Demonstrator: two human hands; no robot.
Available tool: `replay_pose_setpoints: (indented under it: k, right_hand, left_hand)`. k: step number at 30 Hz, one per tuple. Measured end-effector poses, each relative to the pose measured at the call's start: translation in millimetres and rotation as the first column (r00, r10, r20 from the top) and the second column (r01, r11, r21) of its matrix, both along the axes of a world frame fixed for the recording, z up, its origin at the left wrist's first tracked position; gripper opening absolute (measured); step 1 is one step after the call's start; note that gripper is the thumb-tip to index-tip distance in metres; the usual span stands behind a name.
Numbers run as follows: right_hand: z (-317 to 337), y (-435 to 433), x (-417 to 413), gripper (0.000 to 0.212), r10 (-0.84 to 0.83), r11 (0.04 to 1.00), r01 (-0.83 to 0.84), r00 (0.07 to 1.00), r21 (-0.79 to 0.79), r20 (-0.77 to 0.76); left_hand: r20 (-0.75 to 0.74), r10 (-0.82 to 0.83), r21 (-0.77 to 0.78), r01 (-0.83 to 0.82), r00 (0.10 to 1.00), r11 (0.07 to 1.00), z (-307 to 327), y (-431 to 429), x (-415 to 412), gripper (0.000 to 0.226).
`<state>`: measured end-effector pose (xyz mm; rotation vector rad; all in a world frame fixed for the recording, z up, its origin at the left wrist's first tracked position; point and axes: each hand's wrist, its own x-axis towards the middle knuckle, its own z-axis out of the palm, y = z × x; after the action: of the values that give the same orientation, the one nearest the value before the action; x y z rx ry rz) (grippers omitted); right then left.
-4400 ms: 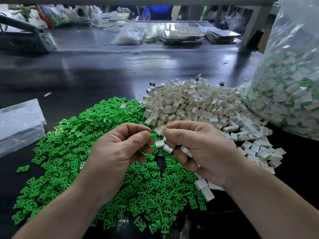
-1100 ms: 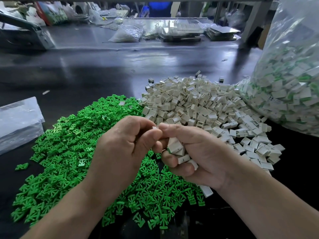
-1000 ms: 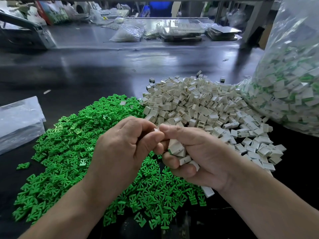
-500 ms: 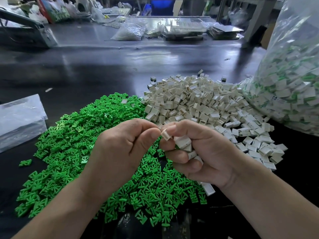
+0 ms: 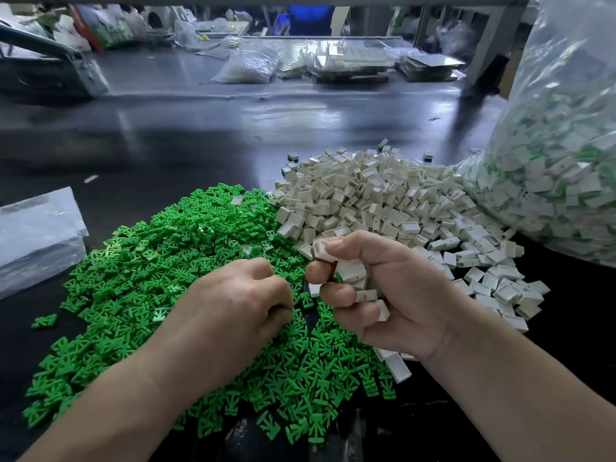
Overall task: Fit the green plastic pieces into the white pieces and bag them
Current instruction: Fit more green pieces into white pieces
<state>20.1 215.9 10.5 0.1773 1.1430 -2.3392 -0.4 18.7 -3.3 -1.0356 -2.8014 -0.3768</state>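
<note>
Nearest, left hand (image 5: pixel 230 308) knuckles-up on the green pieces (image 5: pixel 140 278), fingers curled under, grip hidden: cannot tell. Beside it, right hand (image 5: pixel 393 295) clutching several white pieces (image 5: pixel 350 273). Beyond, white heap (image 5: pixel 366 195) on the table (image 5: pixel 200 145); far right, filled bag (image 5: pixel 560 161), cropped.

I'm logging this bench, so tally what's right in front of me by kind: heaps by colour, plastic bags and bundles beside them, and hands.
Heaps of green pieces: 1
Heaps of white pieces: 1
Clear bags of fitted pieces: 1
Flat clear plastic bundles: 1
Hands: 2, left hand and right hand
Total: 6
</note>
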Motion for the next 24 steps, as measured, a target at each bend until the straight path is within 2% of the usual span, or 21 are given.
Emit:
replay_pose_setpoints:
  k: [3, 6, 8, 13, 17, 19, 21, 23, 24]
  right_hand:
    - [0.4, -0.4, -0.9, 0.014, -0.014, 1.0, 0.014, 1.0, 0.002, 0.022]
    - [-0.8, -0.3, -1.5, 0.014, -0.017, 1.0, 0.017, 1.0, 0.004, 0.025]
    - [-1.6, -0.6, -1.8, 0.016, -0.023, 1.0, 0.022, 1.0, 0.008, 0.022]
    - [-2.4, -1.7, -1.8, 0.016, -0.04, 0.998, 0.039, 0.999, 0.056, 0.008]
    - [-2.9, -2.6, -1.0, 0.012, -0.054, 0.996, 0.053, 0.999, 0.073, 0.0]
    - [-3.1, -3.0, -0.8, 0.009, -0.056, 0.995, 0.056, 0.998, 0.079, -0.007]
    - [-2.9, -3.3, -0.9, 0.002, -0.051, 0.995, 0.053, 0.998, 0.082, -0.023]
    - [-2.7, -3.0, -0.1, 0.006, -0.04, 0.994, 0.045, 0.998, 0.097, -0.05]
    - [-3.5, -2.5, 0.0, 0.003, -0.034, 0.993, 0.042, 0.997, 0.106, -0.069]
  left_hand:
    - [-0.058, 0.01, 0.002, -0.01, 0.998, 1.0, -3.8, 0.9, -1.0, 0.012]
    - [-0.075, 0.112, -0.002, -0.113, 0.991, 0.994, -4.0, -2.1, -0.6, 0.039]
    - [-0.05, 0.172, -0.037, -0.174, 0.984, 0.984, -4.2, -5.1, -2.1, 0.049]
    - [-0.073, 0.115, -0.018, -0.117, 0.991, 0.993, -5.9, -3.1, -5.0, 0.024]
    - [-0.063, 0.113, 0.031, -0.112, 0.992, 0.993, -8.7, -5.1, -8.1, 0.019]
    - [-0.015, 0.134, 0.129, -0.131, 0.991, 0.983, -9.9, -5.5, -9.2, 0.018]
    - [0.1, 0.175, 0.324, -0.198, 0.979, 0.925, -8.2, -5.4, -8.6, 0.013]
    - [0.3, 0.177, 0.53, -0.318, 0.937, 0.786, -5.4, -5.8, -8.9, 0.008]
    - [0.428, 0.121, 0.6, -0.382, 0.896, 0.703, -3.1, -5.7, -8.8, 0.008]
